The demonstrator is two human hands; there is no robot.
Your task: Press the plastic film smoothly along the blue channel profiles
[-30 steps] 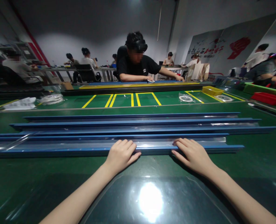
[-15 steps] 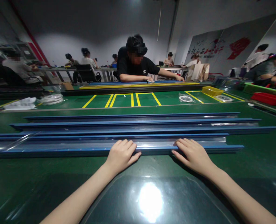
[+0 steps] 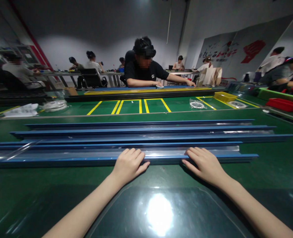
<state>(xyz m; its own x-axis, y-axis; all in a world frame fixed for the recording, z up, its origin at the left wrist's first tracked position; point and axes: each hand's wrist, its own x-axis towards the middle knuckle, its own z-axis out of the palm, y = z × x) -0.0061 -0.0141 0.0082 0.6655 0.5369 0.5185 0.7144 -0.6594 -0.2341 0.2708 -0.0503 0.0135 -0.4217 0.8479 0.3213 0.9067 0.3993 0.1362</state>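
Across the green table lie several long blue channel-shaped profiles, side by side, with shiny clear film along their troughs. My left hand [image 3: 130,165] grips the front edge of the nearest blue profile [image 3: 165,160], fingers curled over the rim and thumb along its near side. To the right on that same edge, my right hand [image 3: 204,165] is closed the same way, its fingertips hidden inside the trough. A stretch of bare profile shows between the two hands. Right behind it rests another blue profile [image 3: 161,137], touched by neither hand.
Yellow tape [image 3: 143,99] marks areas farther back on the green table [image 3: 156,175]. Wrapped white coils [image 3: 54,105], a yellow tray [image 3: 225,96] and a red bin [image 3: 284,104] stand around them. Opposite, a co-worker [image 3: 146,71] leans over other long profiles [image 3: 146,95].
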